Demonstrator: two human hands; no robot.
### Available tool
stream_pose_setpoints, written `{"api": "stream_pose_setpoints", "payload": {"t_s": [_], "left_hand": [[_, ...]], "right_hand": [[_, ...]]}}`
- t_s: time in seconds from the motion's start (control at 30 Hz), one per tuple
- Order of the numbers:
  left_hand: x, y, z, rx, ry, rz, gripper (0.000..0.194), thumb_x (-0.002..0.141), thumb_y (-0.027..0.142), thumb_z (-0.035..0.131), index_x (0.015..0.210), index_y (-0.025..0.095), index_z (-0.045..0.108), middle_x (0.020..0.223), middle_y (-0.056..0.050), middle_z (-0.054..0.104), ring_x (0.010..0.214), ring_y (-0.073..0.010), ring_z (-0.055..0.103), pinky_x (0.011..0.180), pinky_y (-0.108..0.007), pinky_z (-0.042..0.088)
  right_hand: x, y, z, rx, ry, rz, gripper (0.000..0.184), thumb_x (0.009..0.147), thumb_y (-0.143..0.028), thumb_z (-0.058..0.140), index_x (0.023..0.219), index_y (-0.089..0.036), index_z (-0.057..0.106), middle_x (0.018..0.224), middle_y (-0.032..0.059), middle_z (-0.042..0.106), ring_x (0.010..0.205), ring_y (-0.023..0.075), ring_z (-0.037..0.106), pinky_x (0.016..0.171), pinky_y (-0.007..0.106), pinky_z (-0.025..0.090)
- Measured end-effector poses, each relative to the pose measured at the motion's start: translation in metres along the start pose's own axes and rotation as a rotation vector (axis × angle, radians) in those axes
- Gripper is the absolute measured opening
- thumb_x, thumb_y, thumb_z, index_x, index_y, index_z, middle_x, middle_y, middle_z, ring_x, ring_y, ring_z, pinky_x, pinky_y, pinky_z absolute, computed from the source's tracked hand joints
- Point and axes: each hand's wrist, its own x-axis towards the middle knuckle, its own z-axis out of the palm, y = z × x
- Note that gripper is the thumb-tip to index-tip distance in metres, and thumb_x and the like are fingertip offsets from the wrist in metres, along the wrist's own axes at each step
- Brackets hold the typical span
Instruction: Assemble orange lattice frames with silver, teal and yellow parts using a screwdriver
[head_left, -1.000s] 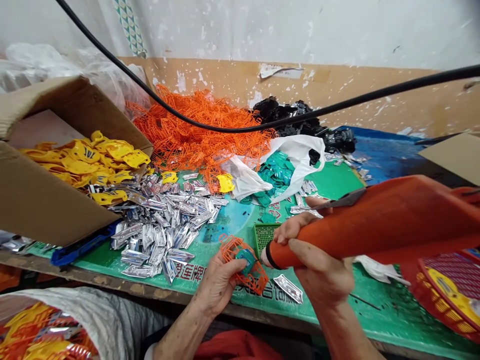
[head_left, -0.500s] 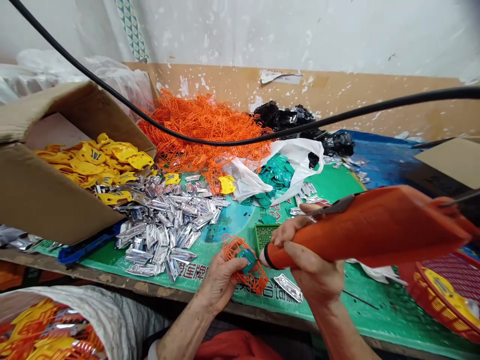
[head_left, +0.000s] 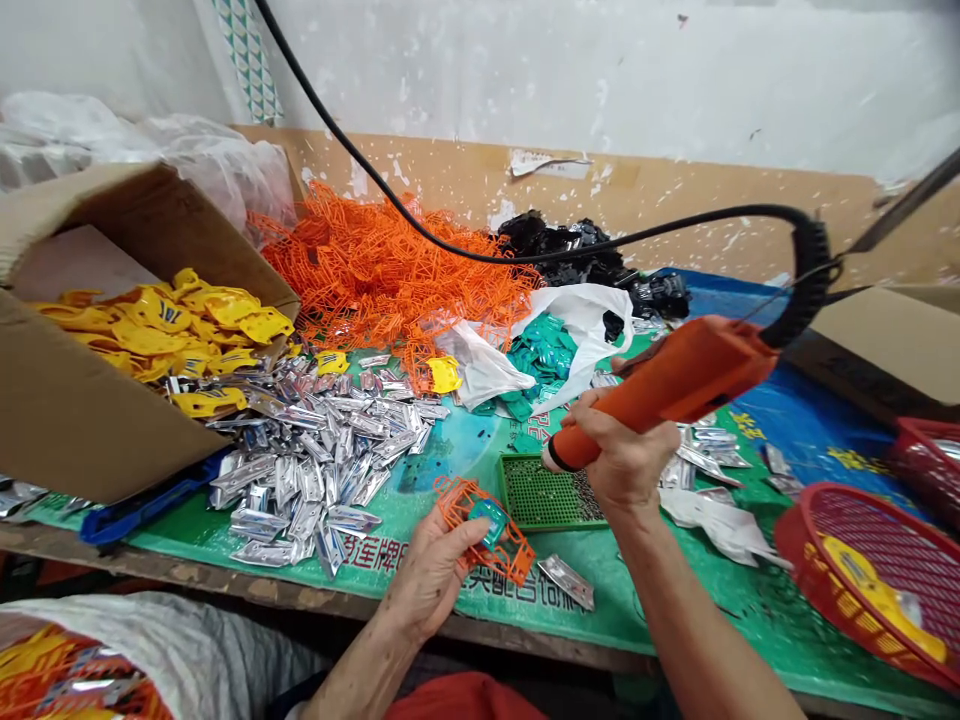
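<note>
My left hand (head_left: 431, 565) pinches an orange plastic frame (head_left: 517, 560) with a teal plastic piece (head_left: 491, 520) lying on it under my thumb. My right hand (head_left: 630, 455) is wrapped round an orange electric screwdriver (head_left: 686, 375), tilted with its tip down and to the left. That tip is over the left part of a green perforated tray (head_left: 551, 490) holding many small dark bits, too small to name. It is apart from the orange frame. A single silver metal plate (head_left: 566, 582) lies on the table just right of the frame.
At left, yellow parts (head_left: 180, 325) spill from a cardboard box (head_left: 90, 420) beside a heap of silver plates (head_left: 315, 465). Behind are orange frames (head_left: 397, 270), teal pieces (head_left: 544, 350) in a white bag and black parts (head_left: 570, 245). A red basket (head_left: 806, 560) stands right; a black cable (head_left: 450, 245) hangs across.
The screwdriver has drawn back from the teal piece, up and to the right, and its tip is over the green tray. My left hand still holds the frame, nearly in place.
</note>
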Motion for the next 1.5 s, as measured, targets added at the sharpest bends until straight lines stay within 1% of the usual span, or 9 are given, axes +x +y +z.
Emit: {"api": "stream_pose_setpoints", "payload": {"t_s": [0.27, 0.47, 0.6, 0.87, 1.07, 1.2, 1.33, 1.4, 1.5], "left_hand": [[0.002, -0.001, -0.002, -0.013, 0.01, -0.031, 0.043, 0.065, 0.02, 0.081, 0.106, 0.019, 0.067, 0.096, -0.003, 0.071, 0.08, -0.0153, 0.065, 0.075, -0.028, 0.052], [0.002, -0.001, -0.003, -0.009, -0.006, -0.027, 0.045, 0.066, 0.019, 0.08, 0.108, 0.018, 0.066, 0.099, -0.005, 0.071, 0.081, -0.0161, 0.065, 0.073, -0.028, 0.052], [0.003, -0.001, -0.004, -0.005, 0.006, -0.029, 0.045, 0.066, 0.019, 0.08, 0.109, 0.019, 0.067, 0.101, -0.005, 0.07, 0.081, -0.0152, 0.064, 0.072, -0.027, 0.052], [0.0, 0.002, 0.0, -0.007, 0.053, -0.078, 0.048, 0.059, 0.021, 0.085, 0.104, 0.02, 0.067, 0.098, -0.005, 0.071, 0.078, -0.0169, 0.065, 0.068, -0.029, 0.053], [0.001, 0.002, 0.001, -0.015, 0.042, -0.061, 0.05, 0.06, 0.02, 0.084, 0.106, 0.02, 0.065, 0.1, -0.005, 0.071, 0.079, -0.017, 0.065, 0.07, -0.029, 0.053], [0.001, 0.003, 0.002, -0.04, 0.022, -0.05, 0.045, 0.06, 0.019, 0.083, 0.101, 0.018, 0.065, 0.091, -0.002, 0.071, 0.072, -0.0148, 0.065, 0.069, -0.029, 0.054], [0.0, 0.005, 0.004, -0.051, 0.013, -0.031, 0.042, 0.059, 0.019, 0.084, 0.096, 0.017, 0.064, 0.087, -0.001, 0.07, 0.07, -0.0156, 0.067, 0.068, -0.029, 0.053], [-0.001, 0.004, 0.004, -0.061, 0.01, -0.024, 0.043, 0.059, 0.018, 0.084, 0.096, 0.017, 0.064, 0.087, -0.001, 0.07, 0.072, -0.0159, 0.067, 0.069, -0.029, 0.053], [0.0, 0.003, 0.002, -0.073, 0.012, -0.03, 0.046, 0.06, 0.017, 0.083, 0.1, 0.018, 0.062, 0.088, -0.001, 0.07, 0.07, -0.0149, 0.066, 0.068, -0.03, 0.054]], "right_hand": [[-0.007, 0.009, 0.005, -0.006, -0.017, 0.039, 0.014, 0.055, -0.01, 0.072, 0.06, -0.016, 0.061, 0.057, -0.0034, 0.06, 0.051, 0.012, 0.053, 0.052, 0.029, 0.045], [-0.006, 0.014, 0.006, 0.011, -0.007, 0.046, 0.019, 0.055, -0.014, 0.074, 0.069, -0.019, 0.062, 0.058, -0.0043, 0.06, 0.05, 0.0131, 0.054, 0.052, 0.03, 0.046], [-0.007, 0.014, 0.006, -0.016, -0.015, 0.067, 0.017, 0.055, -0.014, 0.073, 0.063, -0.021, 0.06, 0.058, -0.0035, 0.06, 0.049, 0.0138, 0.053, 0.051, 0.032, 0.047], [-0.007, 0.012, 0.007, -0.098, -0.005, 0.052, 0.015, 0.055, -0.014, 0.072, 0.066, -0.018, 0.062, 0.057, -0.004, 0.06, 0.05, 0.0137, 0.054, 0.053, 0.032, 0.047], [-0.009, 0.012, 0.007, -0.109, -0.015, 0.044, 0.013, 0.055, -0.015, 0.073, 0.062, -0.017, 0.063, 0.059, -0.0035, 0.061, 0.052, 0.0137, 0.056, 0.055, 0.032, 0.047], [-0.007, 0.012, 0.006, -0.073, -0.014, 0.062, 0.012, 0.056, -0.013, 0.072, 0.06, -0.016, 0.061, 0.057, -0.0034, 0.061, 0.049, 0.0124, 0.054, 0.051, 0.03, 0.046], [0.0, -0.002, 0.005, 0.011, -0.015, 0.07, 0.015, 0.057, -0.015, 0.071, 0.068, -0.018, 0.061, 0.057, -0.0049, 0.06, 0.047, 0.0124, 0.053, 0.05, 0.031, 0.047], [0.0, -0.018, 0.005, 0.091, -0.027, 0.073, 0.024, 0.057, -0.013, 0.07, 0.079, -0.019, 0.062, 0.057, -0.0055, 0.059, 0.047, 0.013, 0.053, 0.05, 0.031, 0.047], [-0.012, -0.045, 0.003, 0.193, -0.103, 0.108, 0.032, 0.06, -0.01, 0.067, 0.09, -0.022, 0.062, 0.059, -0.0044, 0.059, 0.051, 0.0144, 0.055, 0.054, 0.033, 0.049]]}}
